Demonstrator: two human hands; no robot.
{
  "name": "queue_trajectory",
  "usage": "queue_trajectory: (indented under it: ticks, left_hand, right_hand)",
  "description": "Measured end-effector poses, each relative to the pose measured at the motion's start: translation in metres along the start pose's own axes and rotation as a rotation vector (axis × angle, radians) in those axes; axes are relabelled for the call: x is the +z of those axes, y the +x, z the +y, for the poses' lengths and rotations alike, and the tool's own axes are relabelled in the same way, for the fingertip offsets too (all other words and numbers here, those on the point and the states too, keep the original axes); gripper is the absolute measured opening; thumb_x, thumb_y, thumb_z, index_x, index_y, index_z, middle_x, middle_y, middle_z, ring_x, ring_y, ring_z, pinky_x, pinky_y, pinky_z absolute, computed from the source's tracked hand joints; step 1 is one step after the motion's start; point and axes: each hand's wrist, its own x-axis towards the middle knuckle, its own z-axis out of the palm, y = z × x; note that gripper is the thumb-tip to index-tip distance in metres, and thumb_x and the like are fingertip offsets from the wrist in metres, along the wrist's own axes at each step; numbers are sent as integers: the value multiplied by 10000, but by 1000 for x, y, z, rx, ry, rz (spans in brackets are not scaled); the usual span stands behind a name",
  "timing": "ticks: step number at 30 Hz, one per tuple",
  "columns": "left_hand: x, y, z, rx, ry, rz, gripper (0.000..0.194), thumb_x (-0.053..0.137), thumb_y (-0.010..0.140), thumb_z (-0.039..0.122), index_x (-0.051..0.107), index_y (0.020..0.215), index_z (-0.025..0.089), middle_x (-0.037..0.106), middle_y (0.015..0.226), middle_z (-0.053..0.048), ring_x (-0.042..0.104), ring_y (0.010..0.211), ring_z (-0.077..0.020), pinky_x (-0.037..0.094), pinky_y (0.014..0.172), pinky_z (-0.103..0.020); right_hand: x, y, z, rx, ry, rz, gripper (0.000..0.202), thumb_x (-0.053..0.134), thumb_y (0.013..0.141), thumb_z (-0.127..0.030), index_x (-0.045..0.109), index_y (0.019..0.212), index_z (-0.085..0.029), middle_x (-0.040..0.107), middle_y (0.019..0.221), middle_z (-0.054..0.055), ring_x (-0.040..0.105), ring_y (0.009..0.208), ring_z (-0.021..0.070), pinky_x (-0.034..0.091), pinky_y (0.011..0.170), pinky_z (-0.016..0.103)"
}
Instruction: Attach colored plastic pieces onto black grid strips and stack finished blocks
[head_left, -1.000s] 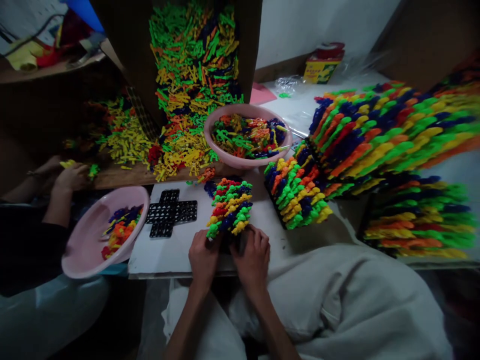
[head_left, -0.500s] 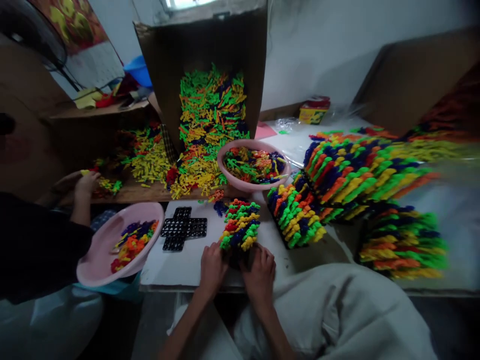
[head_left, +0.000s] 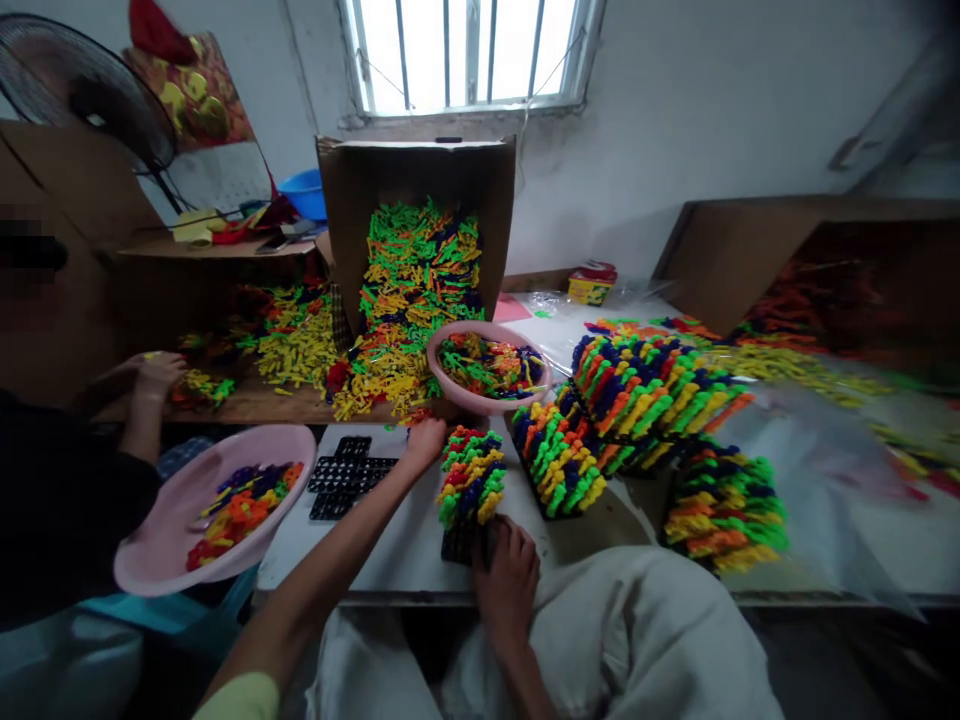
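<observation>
A black rack (head_left: 459,545) filled with rows of colourful plastic figures (head_left: 472,475) stands on the white table in front of me. My right hand (head_left: 508,570) is closed on the rack's near right corner. My left hand (head_left: 427,440) reaches past the rack's left side to a few loose orange and blue pieces by the pink basin (head_left: 489,405); its fingers are closed, and what they hold is too small to tell. Left of the rack lie black perforated trays (head_left: 349,478), crossed over each other, with no figures in them.
More filled racks (head_left: 559,460) stand at the right. Behind the basin, a cardboard box (head_left: 491,240) spills loose figures. At the left are a second pink basin (head_left: 150,545) and another person's hand (head_left: 161,370). A plastic bag (head_left: 825,490) lies far right.
My left hand has let go of the rack and moved forward to the loose pieces. My right hand stays at the rack. The view has tilted up, showing the window.
</observation>
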Motion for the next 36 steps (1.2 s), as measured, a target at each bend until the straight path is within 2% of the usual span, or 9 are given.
queue_trajectory:
  ticks: [3,6,11,14,20,24,27,31,36]
  left_hand:
    - [-6,3,-9,-35,-56,-29,84,639,772,174,714,735,160,721,777,-122,665,801,-230,486,736,-313]
    - [-24,-20,-26,-60,-173,-11,161,650,799,295,747,824,170,743,834,-88,657,758,-190,478,682,-269]
    - [-37,-111,-33,-285,-993,197,362,718,751,465,735,897,134,707,805,-66,568,626,-118,423,537,-220]
    - [-25,-163,-18,-346,-1095,264,317,799,684,404,729,825,129,697,772,-52,563,644,-115,442,546,-222]
    - [16,-211,4,-350,-894,346,289,757,746,409,729,914,175,731,935,-65,648,776,-167,508,627,-253]
    - [46,-218,6,-172,-516,368,195,653,856,371,730,897,196,726,863,-49,627,704,-146,499,668,-259]
    - [63,-215,7,-144,-310,387,216,568,917,341,714,958,189,733,891,-58,643,755,-159,480,717,-265]
    - [71,-211,13,-244,-143,388,229,556,924,354,705,918,180,720,834,-58,631,716,-164,419,652,-250]
    - [70,-208,21,-338,-218,389,268,560,918,397,703,856,179,721,788,-45,618,664,-151,385,622,-239]
  right_hand:
    - [-1,1,0,1,-3,2,337,406,970,-386,592,1170,-190,657,1159,128,512,1096,331,378,926,464]
    - [-2,2,-3,3,-3,-14,335,404,977,-372,595,1176,-182,652,1178,127,509,1103,325,374,934,457]
    - [-4,2,-7,-9,-13,-74,354,412,979,-383,591,1180,-152,636,1201,142,490,1121,315,376,964,453]
    - [-6,2,-8,-33,-10,-104,376,417,978,-400,583,1188,-137,629,1205,150,481,1133,311,379,976,446]
    - [-14,1,-13,11,21,-147,374,420,982,-401,565,1208,-141,624,1219,140,467,1158,295,374,992,429]
    - [-16,-1,-16,30,25,-185,403,433,980,-412,545,1249,-134,606,1271,139,450,1187,296,367,1005,425]
    - [-17,-5,-19,23,31,-202,429,435,978,-420,538,1265,-118,594,1282,151,447,1195,301,358,1024,426]
    - [-18,-8,-22,31,37,-222,436,450,973,-424,546,1253,-105,590,1281,166,441,1209,301,355,1031,432]
    - [-15,-10,-22,49,23,-215,452,453,970,-439,542,1263,-107,603,1270,159,440,1206,301,359,1023,435]
